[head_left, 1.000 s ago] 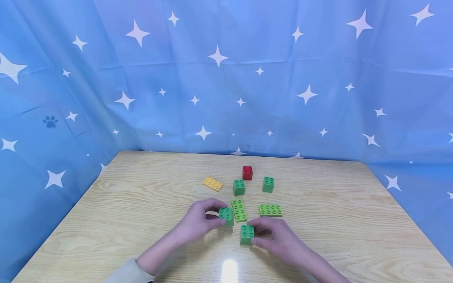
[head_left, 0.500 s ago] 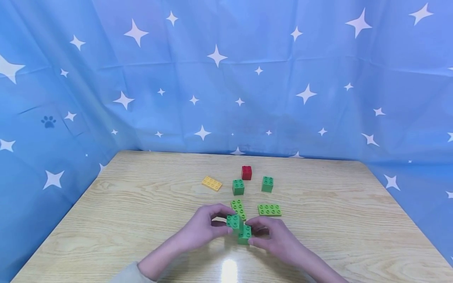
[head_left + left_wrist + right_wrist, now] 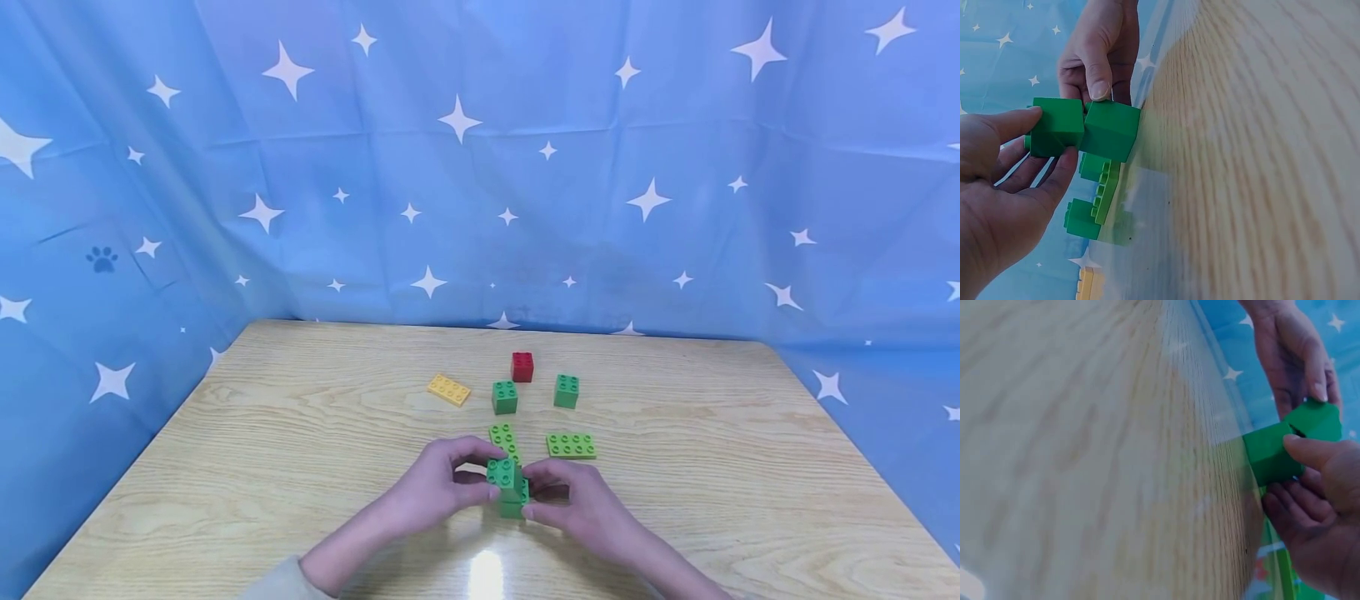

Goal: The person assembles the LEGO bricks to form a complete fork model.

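Note:
My left hand [image 3: 437, 485] pinches a green square building block [image 3: 504, 475] between thumb and fingers, studs up. Directly beneath it, a second green building block [image 3: 512, 510] sits on the wooden table, gripped by my right hand [image 3: 581, 504] from the right side. In the left wrist view the held upper block [image 3: 1057, 128] meets the stud side of the lower block [image 3: 1111, 131], a little offset. From the right wrist view, the upper block [image 3: 1317, 420] looks slightly tilted on the lower one [image 3: 1271, 453], with a small dark gap between them.
Just behind the hands lie two flat lime-green bricks, one lengthwise [image 3: 504, 437] and one crosswise [image 3: 572, 447]. Farther back are two green blocks, left [image 3: 505, 398] and right [image 3: 566, 392], a red block [image 3: 522, 367] and a flat yellow brick [image 3: 449, 389]. A starry blue curtain [image 3: 480, 183] hangs behind the table.
My left hand has carried its green block rightward from beside the lengthwise lime brick to over the other green block. My right hand has shifted its block slightly left.

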`<state>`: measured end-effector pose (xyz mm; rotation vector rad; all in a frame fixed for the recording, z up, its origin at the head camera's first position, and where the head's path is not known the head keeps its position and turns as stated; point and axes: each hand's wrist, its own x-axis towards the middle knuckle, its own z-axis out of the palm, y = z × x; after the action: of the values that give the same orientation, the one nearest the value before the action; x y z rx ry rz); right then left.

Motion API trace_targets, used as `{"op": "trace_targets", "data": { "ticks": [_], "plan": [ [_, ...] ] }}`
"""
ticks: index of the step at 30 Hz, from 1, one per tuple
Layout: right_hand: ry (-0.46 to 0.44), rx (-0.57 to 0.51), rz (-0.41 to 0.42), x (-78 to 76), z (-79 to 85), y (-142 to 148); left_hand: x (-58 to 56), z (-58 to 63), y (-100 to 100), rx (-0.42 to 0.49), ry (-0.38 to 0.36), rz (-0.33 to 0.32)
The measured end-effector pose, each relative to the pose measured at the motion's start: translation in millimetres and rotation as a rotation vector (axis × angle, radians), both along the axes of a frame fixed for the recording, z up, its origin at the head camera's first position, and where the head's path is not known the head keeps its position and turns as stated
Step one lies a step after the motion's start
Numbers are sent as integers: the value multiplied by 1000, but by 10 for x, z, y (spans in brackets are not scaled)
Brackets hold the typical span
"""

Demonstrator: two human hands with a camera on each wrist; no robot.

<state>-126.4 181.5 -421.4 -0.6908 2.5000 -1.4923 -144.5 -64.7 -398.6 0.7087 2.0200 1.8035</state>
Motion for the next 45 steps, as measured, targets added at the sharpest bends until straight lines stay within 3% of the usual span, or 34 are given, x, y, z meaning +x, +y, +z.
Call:
{"op": "trace_targets", "data": {
  "ticks": [18, 24, 29, 45],
  "plan": [
    [-48, 0, -52, -8, -13, -27, -21, -64, 98, 50, -47, 16],
    [-95, -31, -71, -6, -23, -13, -4, -77, 148, 57, -86, 61],
    [-124, -49, -76, -21, -26, -27, 6, -68, 157, 33, -75, 98],
    [-116, -8, -70, -32, -1, -38, 17, -125, 210, 65, -75, 84]
  ]
}}
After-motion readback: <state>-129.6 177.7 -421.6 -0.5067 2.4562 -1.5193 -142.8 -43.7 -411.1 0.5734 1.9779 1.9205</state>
